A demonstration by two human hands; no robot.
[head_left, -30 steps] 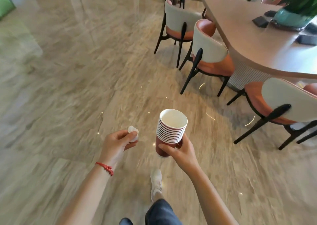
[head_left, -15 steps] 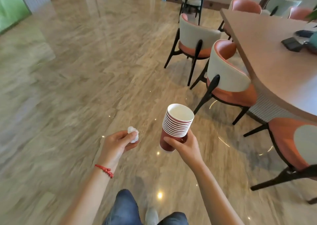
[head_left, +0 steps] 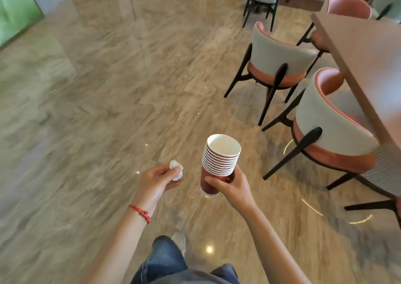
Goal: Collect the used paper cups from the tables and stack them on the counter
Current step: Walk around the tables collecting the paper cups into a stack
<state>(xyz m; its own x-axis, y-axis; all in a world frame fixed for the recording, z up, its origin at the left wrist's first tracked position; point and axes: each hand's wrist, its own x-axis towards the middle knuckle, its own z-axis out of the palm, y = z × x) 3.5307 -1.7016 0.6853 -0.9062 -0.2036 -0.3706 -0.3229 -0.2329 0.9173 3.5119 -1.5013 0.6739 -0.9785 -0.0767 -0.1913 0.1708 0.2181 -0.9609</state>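
A stack of several dark red paper cups (head_left: pixel 219 162) with white insides is held upright at centre frame. My right hand (head_left: pixel 233 186) grips the bottom cup from the right, thumb across its front. To the left, at about the same height, my left hand (head_left: pixel 155 183) pinches a crumpled white tissue (head_left: pixel 176 172) between thumb and fingers. A red string bracelet sits on the left wrist. Both hands are over the shiny marble floor, and no counter is in view.
A brown table (head_left: pixel 366 67) runs along the right edge. Cream and salmon chairs (head_left: pixel 325 123) with black legs stand beside it, another (head_left: pixel 275 60) behind. A green wall panel (head_left: pixel 13 8) is at the far left. My legs and shoe show below.
I have walked forward along the table, so the chairs and table slid right and closer in view. The plant and dark items on the table left the frame. Both hands keep their holds.
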